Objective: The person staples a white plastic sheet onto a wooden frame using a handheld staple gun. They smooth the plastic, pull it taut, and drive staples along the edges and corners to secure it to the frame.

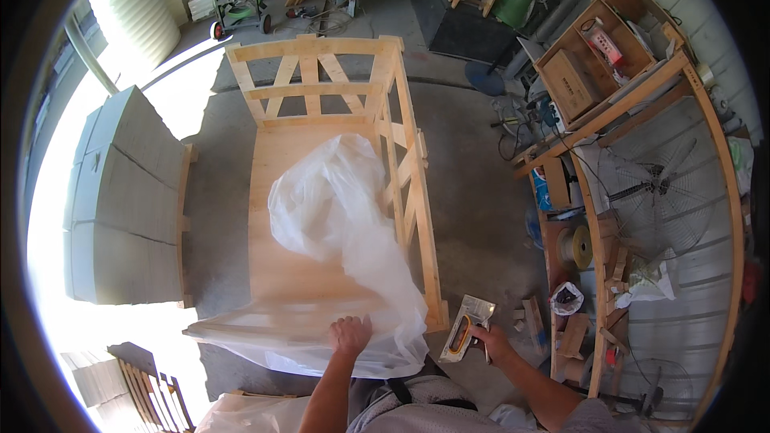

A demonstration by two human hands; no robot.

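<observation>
My left hand [350,335] is curled over the near edge of a wooden crate frame [417,224], gripping clear plastic sheeting [329,192] there. The sheeting runs along that edge and trails across to a bunched heap over the plywood base [269,261]. Off the crate's near right corner, my right hand [493,342] is closed around a silver staple gun [467,327] with a yellow-edged handle opening. The staple gun is held apart from the crate. Slatted sides stand at the far end and along the right; the near edge is mostly under plastic.
A tall stack of pale boards [132,208] stands on a pallet to the left. On the right, a timber workbench [593,273] holds boxes, a wire spool [579,247] and offcuts, with a large fan [658,184] beside it. A slatted wooden piece [152,385] lies near left.
</observation>
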